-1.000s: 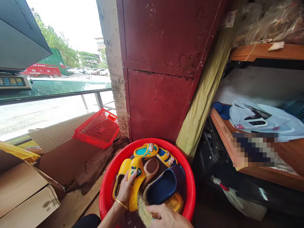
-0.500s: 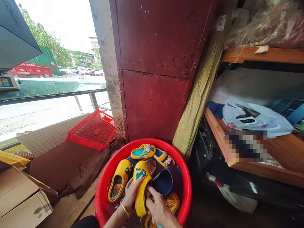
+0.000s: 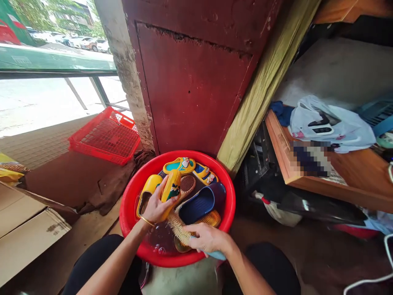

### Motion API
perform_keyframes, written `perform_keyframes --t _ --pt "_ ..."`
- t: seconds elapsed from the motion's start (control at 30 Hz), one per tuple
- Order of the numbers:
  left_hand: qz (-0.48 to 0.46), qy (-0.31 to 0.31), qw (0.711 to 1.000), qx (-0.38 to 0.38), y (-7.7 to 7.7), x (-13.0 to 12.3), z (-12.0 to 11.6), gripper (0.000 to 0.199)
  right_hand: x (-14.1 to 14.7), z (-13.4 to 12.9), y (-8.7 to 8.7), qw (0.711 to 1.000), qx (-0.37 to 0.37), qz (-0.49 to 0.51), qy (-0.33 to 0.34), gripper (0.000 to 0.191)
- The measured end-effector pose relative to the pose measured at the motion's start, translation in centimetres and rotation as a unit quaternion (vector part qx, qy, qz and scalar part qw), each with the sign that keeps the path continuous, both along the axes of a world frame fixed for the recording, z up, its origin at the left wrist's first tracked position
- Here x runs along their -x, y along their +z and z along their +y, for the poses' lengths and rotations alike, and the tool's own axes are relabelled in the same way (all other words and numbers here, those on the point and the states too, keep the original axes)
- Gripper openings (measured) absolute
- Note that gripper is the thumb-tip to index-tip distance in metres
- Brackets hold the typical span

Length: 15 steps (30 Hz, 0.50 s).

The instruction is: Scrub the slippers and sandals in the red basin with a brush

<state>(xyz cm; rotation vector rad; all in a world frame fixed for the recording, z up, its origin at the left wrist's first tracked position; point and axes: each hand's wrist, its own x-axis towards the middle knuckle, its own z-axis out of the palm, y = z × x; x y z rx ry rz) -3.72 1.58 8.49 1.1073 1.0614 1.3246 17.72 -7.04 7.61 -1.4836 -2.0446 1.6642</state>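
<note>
A red plastic basin (image 3: 129, 213) holds shallow water (image 3: 156, 237) and several slippers. My left hand (image 3: 156, 205) is shut on a yellow clog (image 3: 171, 192), lifted slightly above the water. My right hand (image 3: 208, 239) grips a scrubbing brush (image 3: 179, 231) with pale bristles and a light blue handle (image 3: 215, 255), its bristles close to the clog's lower end. The clog's partner (image 3: 147, 192) lies just left of my left hand. A navy slide (image 3: 196, 203) sits to the right, and a teal-and-yellow slipper (image 3: 179, 165) lies at the far side.
A rust-red metal panel (image 3: 187, 90) rises behind the basin. To the left lie a red plastic crate (image 3: 106, 135), brown cloth (image 3: 107, 184) and flattened cardboard (image 3: 27, 233). A wooden shelf (image 3: 307, 180) with a white plastic bag (image 3: 328, 123) stands to the right.
The view has tilted down, showing my knees. My right hand has come off the clog's side and now holds the brush lower in the basin, and more water shows.
</note>
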Motion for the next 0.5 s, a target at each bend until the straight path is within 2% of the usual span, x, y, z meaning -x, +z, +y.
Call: perform_keyframes --t 0.07,0.17,0.33,0.4,0.5 --pt "0.088 0.005 0.994 -0.063 0.1 0.0 0.3 0.076 -0.9 -0.7 0.3 0.997 -0.062 -0.046 0.013 0.056" --pt "0.176 0.031 0.978 -0.107 -0.2 0.3 1.0 0.075 -2.2 -1.2 1.2 0.987 -0.145 -0.069 -0.018 0.054" --pt "0.289 0.091 0.946 -0.117 -1.3 1.6 2.1 0.078 -3.8 -0.5 3.0 0.979 -0.165 -0.105 -0.062 0.057" --pt "0.299 0.104 0.944 -0.098 -1.5 2.1 2.6 0.077 -4.0 -0.3 3.5 0.978 -0.162 -0.116 -0.065 0.056" --pt "0.211 0.106 0.969 -0.065 -1.7 2.4 3.3 0.078 -3.8 0.0 3.6 0.978 -0.172 -0.095 -0.073 0.056"
